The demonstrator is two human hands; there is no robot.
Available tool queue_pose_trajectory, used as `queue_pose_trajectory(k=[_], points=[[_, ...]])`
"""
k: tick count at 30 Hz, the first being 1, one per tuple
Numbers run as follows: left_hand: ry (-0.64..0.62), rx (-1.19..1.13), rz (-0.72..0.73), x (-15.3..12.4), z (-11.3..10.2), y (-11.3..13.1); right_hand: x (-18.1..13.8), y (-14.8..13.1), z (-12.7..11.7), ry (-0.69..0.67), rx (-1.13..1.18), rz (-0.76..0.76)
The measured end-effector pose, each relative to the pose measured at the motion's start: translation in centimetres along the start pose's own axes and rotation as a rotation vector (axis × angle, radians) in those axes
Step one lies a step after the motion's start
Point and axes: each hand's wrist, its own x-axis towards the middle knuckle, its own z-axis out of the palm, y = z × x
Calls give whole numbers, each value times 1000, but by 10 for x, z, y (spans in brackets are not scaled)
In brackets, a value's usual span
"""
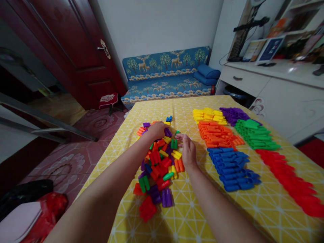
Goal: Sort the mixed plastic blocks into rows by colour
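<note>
While the left hand [157, 131] reaches over the far part of a jumbled pile of multicoloured plastic pieces [155, 157], its grip is hidden and its hold cannot be told; the right hand [188, 150], beside the pile, has a loose, open grip. The pile lies on the yellow, white-patterned, cloth-covered worktop [187, 216]. A sideways sweep of the right forearm [215, 202] could scatter the stacked blue plastic pieces [229, 168]. Print on the blue-and-white framed card [270, 50] is too blurred to read.
</note>
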Motion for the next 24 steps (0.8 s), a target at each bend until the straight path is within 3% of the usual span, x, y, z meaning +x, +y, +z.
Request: queue_pose_trajectory(k=[3, 6, 10, 18, 20, 24], points=[[-49, 56, 1, 14, 2, -7, 0, -1, 1, -9, 0, 6], [23, 58, -44, 15, 5, -10, 0, -1, 1, -28, -30, -7], [170, 10, -122, 4, 9, -15, 0, 0, 0, -47, -53, -15], [263, -79, -180, -28, 12, -17, -1, 2, -1, -42, -89, -26], [253, -104, -152, -26, 14, -16, -1, 2, -1, -50, -105, -25], [99, -88, -113, -7, 16, -16, 0, 3, -1, -65, -107, -26]])
